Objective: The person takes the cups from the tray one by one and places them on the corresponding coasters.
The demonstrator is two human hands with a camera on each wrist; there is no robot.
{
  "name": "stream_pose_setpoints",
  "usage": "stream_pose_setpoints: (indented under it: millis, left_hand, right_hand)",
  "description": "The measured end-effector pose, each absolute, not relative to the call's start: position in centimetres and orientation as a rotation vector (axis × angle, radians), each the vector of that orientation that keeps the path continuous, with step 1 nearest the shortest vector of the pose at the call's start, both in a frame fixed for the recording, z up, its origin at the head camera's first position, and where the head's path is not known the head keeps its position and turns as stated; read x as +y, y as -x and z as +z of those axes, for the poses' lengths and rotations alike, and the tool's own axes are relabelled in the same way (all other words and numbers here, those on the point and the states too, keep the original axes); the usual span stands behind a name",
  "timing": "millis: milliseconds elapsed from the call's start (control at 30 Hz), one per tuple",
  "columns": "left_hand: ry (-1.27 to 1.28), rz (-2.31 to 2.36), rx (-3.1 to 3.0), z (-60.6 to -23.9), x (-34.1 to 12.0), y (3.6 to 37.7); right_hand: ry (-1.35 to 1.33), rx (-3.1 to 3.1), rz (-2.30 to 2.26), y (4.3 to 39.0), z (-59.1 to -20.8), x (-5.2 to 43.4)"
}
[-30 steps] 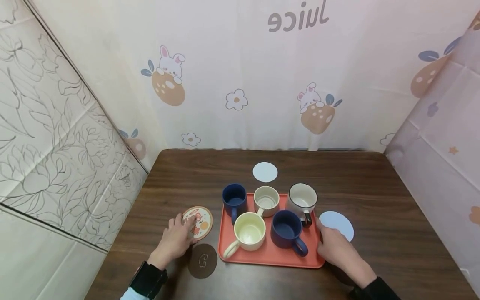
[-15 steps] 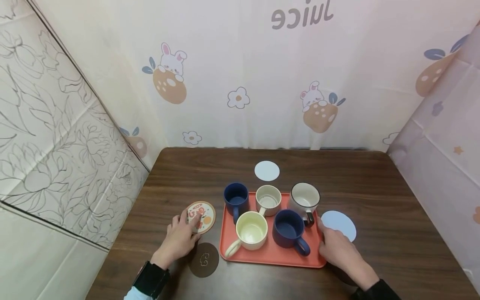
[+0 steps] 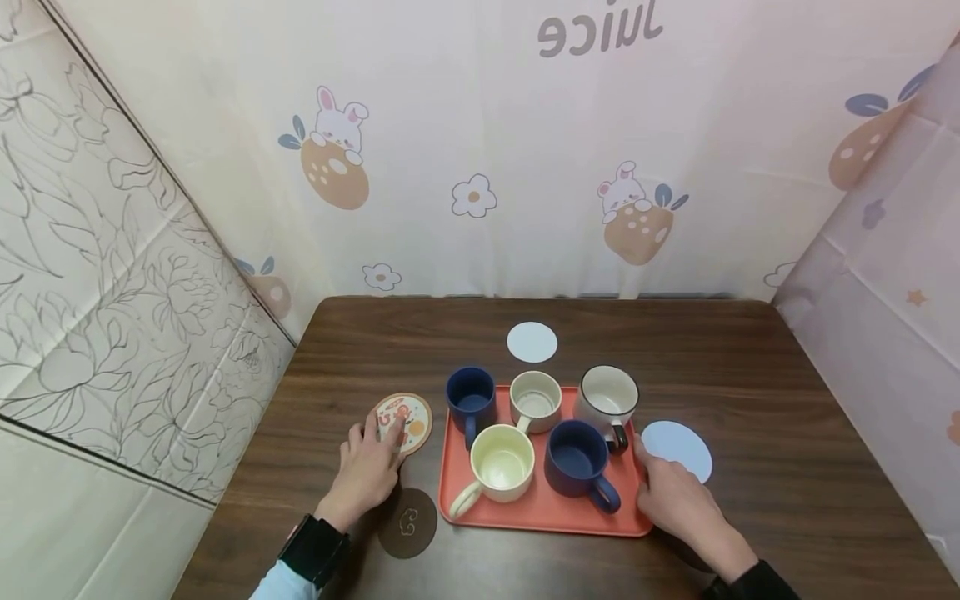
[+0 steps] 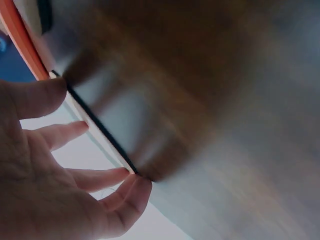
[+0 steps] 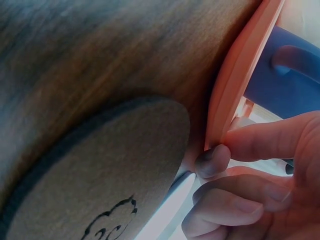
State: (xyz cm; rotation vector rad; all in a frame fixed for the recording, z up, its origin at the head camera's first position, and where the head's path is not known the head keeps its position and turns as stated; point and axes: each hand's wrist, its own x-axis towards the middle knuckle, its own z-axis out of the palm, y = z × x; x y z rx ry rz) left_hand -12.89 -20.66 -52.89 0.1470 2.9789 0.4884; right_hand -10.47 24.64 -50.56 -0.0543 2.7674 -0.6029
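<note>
On the left of the table, my left hand (image 3: 366, 475) rests its fingertips on a round coaster (image 3: 417, 427) with a colourful print and brown rim. Its fingers spread along the coaster's near edge in the left wrist view. My right hand (image 3: 678, 500) pinches the right rim of a red-orange tray (image 3: 555, 518) between thumb and forefinger. Several mugs stand upright on the tray: two dark blue mugs, one at back left (image 3: 467, 396) and one in front (image 3: 570, 479), a small cream mug (image 3: 536, 398), a white mug with black handle (image 3: 603, 392) and a pale yellow mug (image 3: 501, 462).
A dark brown coaster (image 3: 407, 523) lies between my left hand and the tray. Another brown coaster (image 5: 120, 165) sits below my right wrist, mostly hidden in the head view. White discs lie behind the tray (image 3: 532, 342) and to its right (image 3: 682, 446). Printed curtains enclose the table.
My left hand and the printed coaster have slid a little away from me, opening a gap to the brown coaster. The right hand keeps its hold on the still tray.
</note>
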Motion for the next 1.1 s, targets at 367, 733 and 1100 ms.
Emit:
stream_pose_setpoints:
  millis: [367, 733, 1100]
  left_hand:
    - [-0.099, 0.527, 3.005, -52.6, -21.2, 13.7]
    - [-0.105, 0.537, 3.016, -53.1, -20.8, 15.1]
    - [-0.019, 0.537, 2.992, -52.7, -20.7, 16.1]
  right_hand:
    - [0.006, 2.736, -0.634, 10.4, -50.4, 24.4]
    - [-0.013, 2.729, -0.656, 10.4, -50.4, 24.5]
    - [0.021, 2.720, -0.680, 10.4, -50.3, 24.6]
